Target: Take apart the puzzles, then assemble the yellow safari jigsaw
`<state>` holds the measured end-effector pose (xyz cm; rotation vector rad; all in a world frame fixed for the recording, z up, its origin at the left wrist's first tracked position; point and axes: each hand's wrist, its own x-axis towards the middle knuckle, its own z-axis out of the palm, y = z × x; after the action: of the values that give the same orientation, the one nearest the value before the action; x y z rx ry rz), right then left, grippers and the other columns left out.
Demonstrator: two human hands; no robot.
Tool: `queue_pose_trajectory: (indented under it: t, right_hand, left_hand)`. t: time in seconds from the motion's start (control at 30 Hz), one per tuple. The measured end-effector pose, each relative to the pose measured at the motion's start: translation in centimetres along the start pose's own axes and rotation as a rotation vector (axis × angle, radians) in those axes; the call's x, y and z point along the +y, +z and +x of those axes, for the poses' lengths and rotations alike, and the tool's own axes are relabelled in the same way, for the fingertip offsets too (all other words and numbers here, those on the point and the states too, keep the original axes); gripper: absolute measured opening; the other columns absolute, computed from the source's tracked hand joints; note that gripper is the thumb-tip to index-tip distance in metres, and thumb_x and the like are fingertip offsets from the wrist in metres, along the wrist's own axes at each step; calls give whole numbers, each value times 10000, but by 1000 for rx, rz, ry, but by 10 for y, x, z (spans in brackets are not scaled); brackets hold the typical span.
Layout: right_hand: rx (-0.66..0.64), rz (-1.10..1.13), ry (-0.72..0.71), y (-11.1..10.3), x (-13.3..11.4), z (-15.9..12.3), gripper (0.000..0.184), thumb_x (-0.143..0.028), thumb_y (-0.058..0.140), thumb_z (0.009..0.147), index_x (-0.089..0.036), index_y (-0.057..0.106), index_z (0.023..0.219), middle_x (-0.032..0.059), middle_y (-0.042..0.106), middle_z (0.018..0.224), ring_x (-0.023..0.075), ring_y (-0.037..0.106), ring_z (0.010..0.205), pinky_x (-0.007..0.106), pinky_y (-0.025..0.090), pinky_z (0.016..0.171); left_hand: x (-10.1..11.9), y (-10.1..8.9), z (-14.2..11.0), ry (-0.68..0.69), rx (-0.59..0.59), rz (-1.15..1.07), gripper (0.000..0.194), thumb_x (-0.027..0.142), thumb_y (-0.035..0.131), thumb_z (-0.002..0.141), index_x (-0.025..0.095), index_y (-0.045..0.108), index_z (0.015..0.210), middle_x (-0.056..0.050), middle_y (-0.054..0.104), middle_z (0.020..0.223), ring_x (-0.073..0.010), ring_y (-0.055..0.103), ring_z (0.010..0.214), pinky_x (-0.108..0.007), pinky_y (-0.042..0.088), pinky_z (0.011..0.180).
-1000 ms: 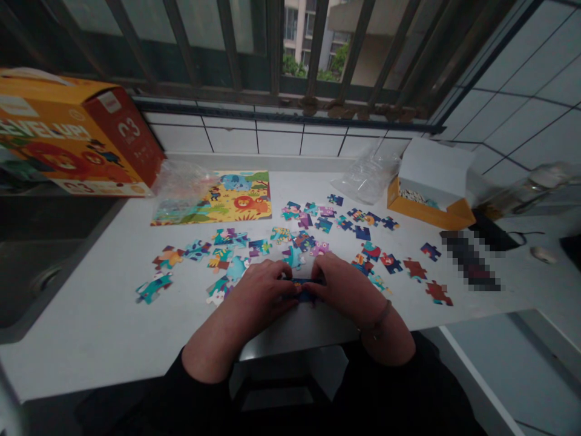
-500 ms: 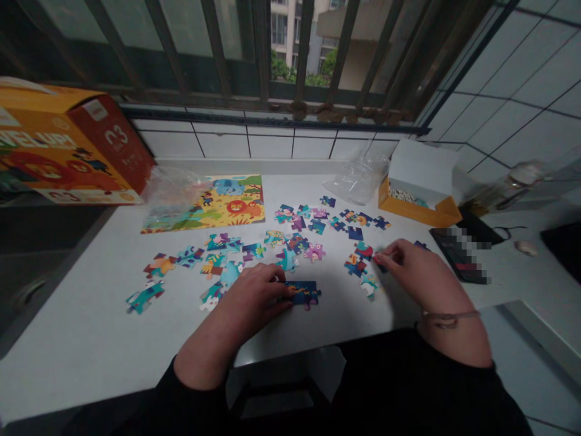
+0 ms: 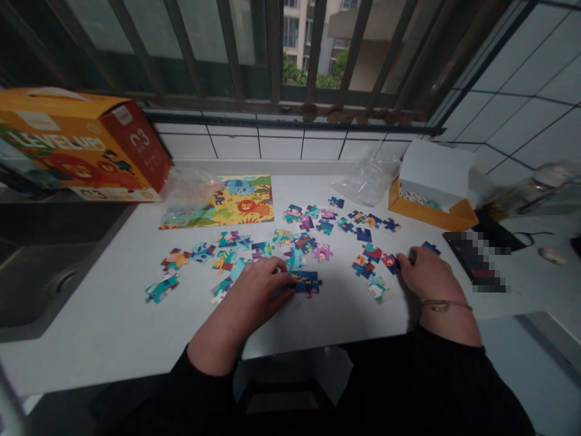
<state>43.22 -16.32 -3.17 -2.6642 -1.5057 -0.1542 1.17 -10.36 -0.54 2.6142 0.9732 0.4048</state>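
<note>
My left hand (image 3: 263, 284) has its thumb and fingers curled on the left end of a strip of joined dark blue puzzle pieces (image 3: 309, 282), flat on the counter. Over to the right, my right hand (image 3: 426, 275) rests low on the counter with its fingers bent down. Its fingertips are beside a puzzle piece with a red figure (image 3: 389, 262); what lies under the hand is hidden. Close by are an orange-and-blue puzzle piece (image 3: 363, 266) and a pale teal one (image 3: 378, 289). Loose pink puzzle pieces (image 3: 322, 252) and others lie beyond the strip.
A picture sheet with lions (image 3: 249, 209) lies at the back, partly under a clear plastic bag (image 3: 188, 191). An orange carton (image 3: 91, 145) stands back left beside a sink (image 3: 59, 266). An open small box (image 3: 431, 209) and a dark, partly blurred phone-like slab (image 3: 472, 260) are right.
My right hand has left the blue strip and moved right, reaching the red-figure piece and then slightly farther right and down. My left hand stays at the strip. The camera view shifted slightly.
</note>
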Motion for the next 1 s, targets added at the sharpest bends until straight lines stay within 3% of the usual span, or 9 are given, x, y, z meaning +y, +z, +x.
queue_pose_trajectory:
  t: [0.1,0.2,0.33,0.43,0.53,0.73,1.0]
  right_hand:
    - [101,124,-118,-10,-20,-5,494,-395,491,1064,-61,748,1320,312,761,1335,444,710,1300,599,537,1142]
    - [168,358,-365,-21,-66,-18,543,-406,472,1103,-72,697,1468,261,667,1583,427,532,1568,640,420,1304]
    - [-21,481,-728,-29,-140,-45,497,-359,432,1154,-188,679,1550,117,636,1671,369,415,1676,642,367,1357]
    - [-141,447,-778,-27,-171,-60,534,-343,426,1169,-223,567,1670,106,552,1751,406,385,1686,724,352,1334]
    - [-178,414,-749,-22,-175,-64,528,-325,415,1176,-225,558,1674,117,538,1759,418,416,1665,746,356,1316]
    - [-117,393,-620,-21,-161,-55,450,-327,469,1167,-248,666,1564,122,643,1666,379,523,1601,705,377,1304]
    - [-47,407,-522,-26,-132,-38,371,-255,538,1099,-131,814,1314,189,783,1451,328,724,1397,515,517,1244]
  left_hand:
    - [3,0,0,17,24,-18,213,181,773,990,266,801,1183,-114,709,1423,-340,684,1279,-547,563,1067]
    - [5,2,0,34,40,-37,202,189,751,1004,248,766,1196,-114,688,1532,-366,633,1415,-606,519,1160]
    - [6,3,0,28,4,-50,229,189,725,1020,251,746,1239,-91,735,1460,-346,668,1363,-582,529,1136]
    - [6,3,1,16,-18,-30,225,199,722,1022,259,750,1237,-86,753,1390,-335,689,1303,-550,547,1090]
    - [6,4,2,8,-27,-4,200,213,730,1020,249,756,1215,-93,753,1390,-351,692,1292,-564,551,1076]
    - [5,5,3,-3,-8,-16,189,189,741,1008,260,773,1180,-85,758,1426,-347,703,1291,-559,564,1072]
    - [4,8,3,40,11,-28,151,171,702,1019,238,776,1133,-102,758,1420,-357,707,1313,-575,570,1101]
